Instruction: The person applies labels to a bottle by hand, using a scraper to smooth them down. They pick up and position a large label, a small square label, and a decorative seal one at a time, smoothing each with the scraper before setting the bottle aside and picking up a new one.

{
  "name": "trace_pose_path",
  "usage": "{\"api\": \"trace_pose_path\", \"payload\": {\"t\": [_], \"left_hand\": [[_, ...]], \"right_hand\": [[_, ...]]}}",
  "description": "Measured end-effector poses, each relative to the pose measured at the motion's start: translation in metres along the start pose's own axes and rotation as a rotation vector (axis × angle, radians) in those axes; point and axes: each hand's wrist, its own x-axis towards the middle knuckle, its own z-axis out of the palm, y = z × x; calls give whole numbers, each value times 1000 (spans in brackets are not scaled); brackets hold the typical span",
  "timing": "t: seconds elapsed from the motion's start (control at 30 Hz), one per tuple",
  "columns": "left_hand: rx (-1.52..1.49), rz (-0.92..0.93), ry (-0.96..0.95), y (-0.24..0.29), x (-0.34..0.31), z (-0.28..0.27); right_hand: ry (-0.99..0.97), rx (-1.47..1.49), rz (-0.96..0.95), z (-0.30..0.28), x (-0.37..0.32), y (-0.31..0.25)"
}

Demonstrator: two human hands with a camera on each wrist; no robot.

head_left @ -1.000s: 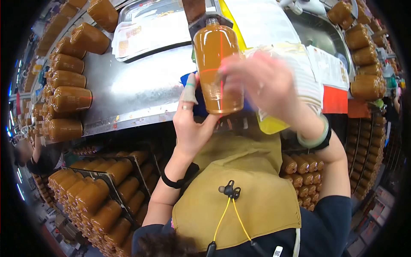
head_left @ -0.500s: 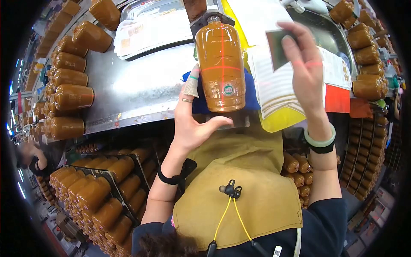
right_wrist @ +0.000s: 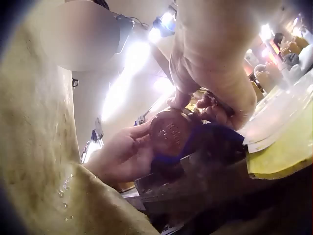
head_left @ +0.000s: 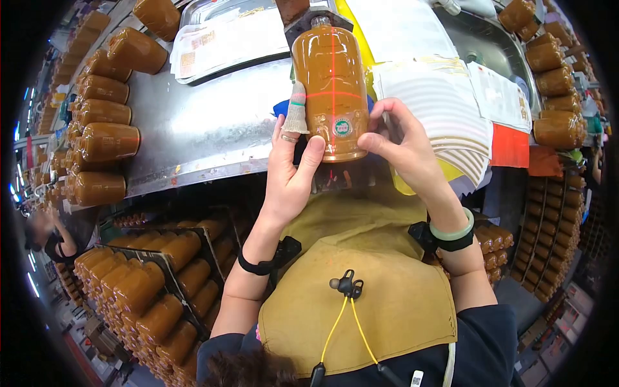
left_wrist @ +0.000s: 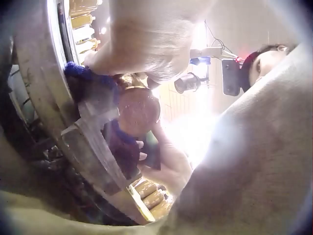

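Note:
A glossy amber-brown bottle (head_left: 332, 71) lies with its neck toward a metal holder (head_left: 316, 19) and its base toward the person. Near the base sits a round green-and-white label (head_left: 342, 127); red light lines cross the glass. The left hand (head_left: 288, 184), one finger in a ribbed cover, grips the lower left side, thumb near the base. At the lower right, the right hand (head_left: 412, 151) has its thumb against the glass. In the left wrist view its curled fingers hold a dark green card (left_wrist: 153, 149) beside the bottle's round base (left_wrist: 139, 112).
Blue cloth (head_left: 282, 108) lies under the bottle. Fanned white sheets (head_left: 432, 109) over a yellow sheet are at the right, a tray with papers (head_left: 225, 51) at the upper left. Brown bottles (head_left: 109, 139) line the metal table's left side; more are stacked below and at the right.
The right hand has come back from above the sheets to the bottle's lower right side. The left thumb has moved up onto the glass, and the bottle has shifted slightly away from the person.

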Motion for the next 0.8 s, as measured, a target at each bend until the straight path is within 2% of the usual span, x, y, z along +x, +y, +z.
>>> {"api": "trace_pose_path", "payload": {"t": [0.07, 0.17, 0.37, 0.6, 0.67, 0.7, 0.77, 0.8], "left_hand": [[3, -81, -16, -2, -2, -2], [55, -92, 15, -5, -3, -1], [-47, -25, -4, 4, 1, 4], [56, -17, 19, 3, 2, 4], [-207, -1, 44, 7, 3, 7], [-205, -2, 41, 5, 3, 5], [89, -8, -35, 2, 1, -3], [92, -8, -39, 2, 1, -2]], "right_hand": [[1, -27, 5, -1, 1, 0], [2, -83, -28, -3, 2, 5], [-4, -18, 12, -3, 2, 2], [-26, -19, 4, -4, 2, 1], [-25, 3, 11, -3, 2, -1], [-22, 6, 10, -3, 2, 2], [-12, 5, -18, -3, 2, 8], [-10, 8, -19, -3, 2, 8]]}}
